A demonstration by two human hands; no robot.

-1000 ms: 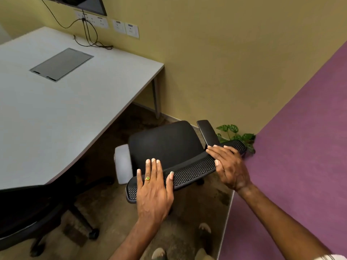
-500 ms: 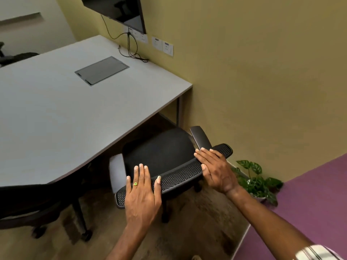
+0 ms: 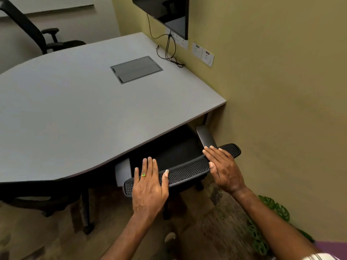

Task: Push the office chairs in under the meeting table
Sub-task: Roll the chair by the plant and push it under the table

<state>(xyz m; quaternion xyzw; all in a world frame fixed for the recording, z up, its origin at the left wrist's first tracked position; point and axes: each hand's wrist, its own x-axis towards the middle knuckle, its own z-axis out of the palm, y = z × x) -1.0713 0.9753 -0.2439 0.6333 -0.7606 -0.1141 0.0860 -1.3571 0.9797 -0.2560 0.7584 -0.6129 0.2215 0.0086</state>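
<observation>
Now both flat hands, left hand and right hand, press the chair backrest, fingers seemingly straight.

A black flat screen is hanging high on the olive-yellow painted wall, white plastic sockets and thin black cables lower on it, a green leafy plant standing at its foot.

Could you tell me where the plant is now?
In the head view, the plant is at lower right, low against the yellow wall, right of the chair.
</observation>
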